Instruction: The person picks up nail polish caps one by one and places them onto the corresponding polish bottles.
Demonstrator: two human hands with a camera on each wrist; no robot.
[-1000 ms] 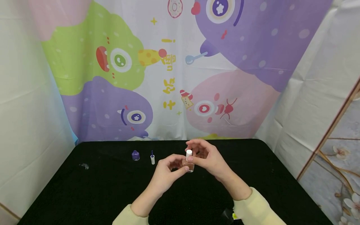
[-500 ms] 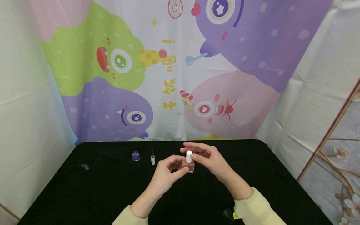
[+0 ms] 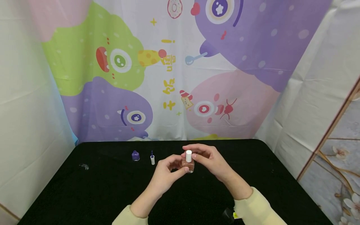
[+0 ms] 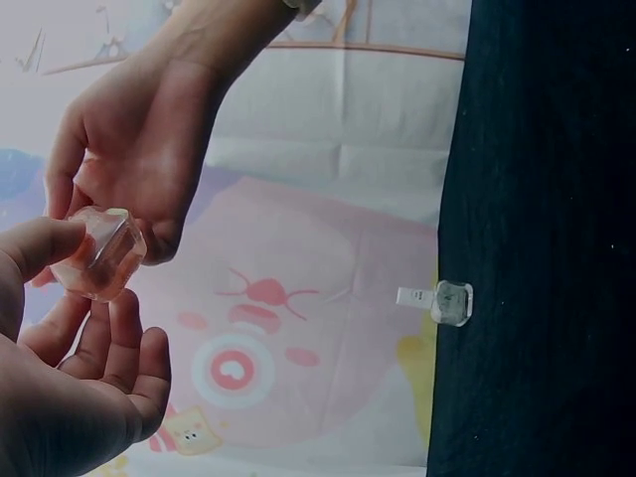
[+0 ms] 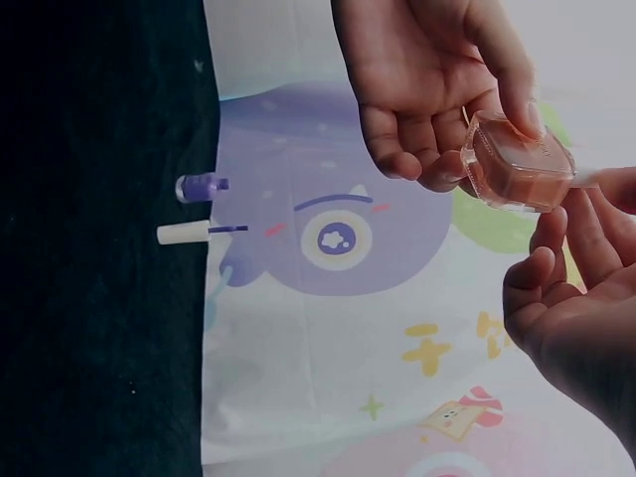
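Observation:
My left hand (image 3: 165, 175) pinches a small glass nail polish bottle (image 3: 189, 166) with brown-pink polish, thumb on its near side. The bottle is raised over the black table, its white cap (image 3: 188, 155) upward. My right hand (image 3: 211, 160) has its thumb and fingers at the cap, one on each side. In the right wrist view the bottle (image 5: 522, 167) lies between both hands, and the cap (image 5: 584, 179) is partly covered by the right fingers. Away to the left stand an uncapped purple nail polish bottle (image 3: 136, 155) and its white brush cap (image 3: 152, 159), brush pointing up.
The left wrist view shows another nail polish bottle (image 4: 454, 303), greyish with a white cap, on the black table cloth (image 4: 547, 149). A dark object (image 3: 228, 215) with a yellow-green bit lies by the right sleeve. A clear scrap (image 3: 84, 166) is at the left. A cartoon curtain (image 3: 168, 125) hangs behind.
My right fingers lift and spread from the cap, then come back in around it. The left hand and bottle stay almost in place.

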